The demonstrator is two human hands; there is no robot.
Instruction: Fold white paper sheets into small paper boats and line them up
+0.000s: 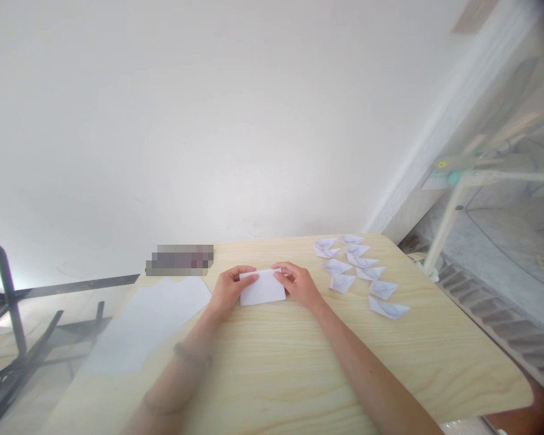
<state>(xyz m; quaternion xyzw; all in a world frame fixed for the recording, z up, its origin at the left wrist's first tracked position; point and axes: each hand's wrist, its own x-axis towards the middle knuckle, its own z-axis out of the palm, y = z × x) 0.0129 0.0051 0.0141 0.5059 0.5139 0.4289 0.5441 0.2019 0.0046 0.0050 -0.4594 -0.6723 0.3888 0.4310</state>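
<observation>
A small folded sheet of white paper [263,289] is held between both hands over the middle of the table. My left hand [230,287] grips its upper left corner, thumb on the near face and fingers behind. At the upper right corner my right hand [299,283] pinches it the same way. The paper looks rectangular, with a straight upper edge; its far side is hidden. To the right of my right hand lie several folded white paper boats [343,283] in loose rows.
Loose white sheets [136,326] overlap on the table's left side. Behind them sits a dark pixelated object [181,260]. The light wooden table [281,374] stands against a white wall [236,121]. A dark chair frame [9,302] is at far left, a pale metal frame [451,217] at right.
</observation>
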